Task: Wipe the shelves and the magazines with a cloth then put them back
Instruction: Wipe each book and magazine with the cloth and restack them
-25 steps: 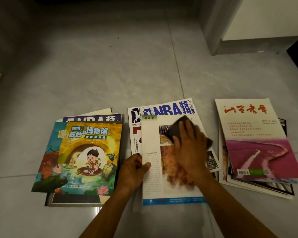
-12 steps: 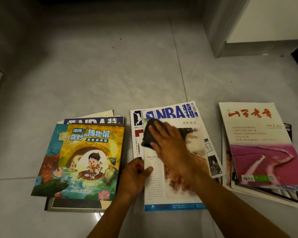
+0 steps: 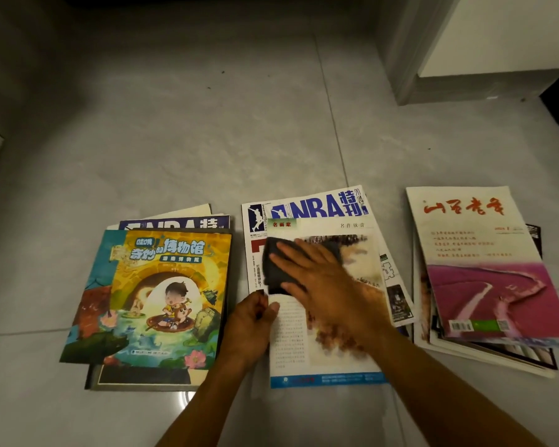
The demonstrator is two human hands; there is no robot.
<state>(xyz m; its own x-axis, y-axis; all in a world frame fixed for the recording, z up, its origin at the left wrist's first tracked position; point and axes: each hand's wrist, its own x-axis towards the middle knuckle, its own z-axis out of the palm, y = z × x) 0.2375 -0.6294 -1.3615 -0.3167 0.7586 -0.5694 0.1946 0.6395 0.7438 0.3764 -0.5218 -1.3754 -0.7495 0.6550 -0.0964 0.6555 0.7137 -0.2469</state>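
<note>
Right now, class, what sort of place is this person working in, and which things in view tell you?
Probably the floor of a home: large grey floor tiles, the base of a white cabinet or wall, and magazine piles laid straight on the floor.

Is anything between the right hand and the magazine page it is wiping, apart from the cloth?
Nothing visible. The right hand presses the dark cloth flat onto the top magazine; the left hand holds its left edge.

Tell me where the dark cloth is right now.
In the head view, the dark cloth lies under the right hand, on the top magazine of the middle pile.
</note>
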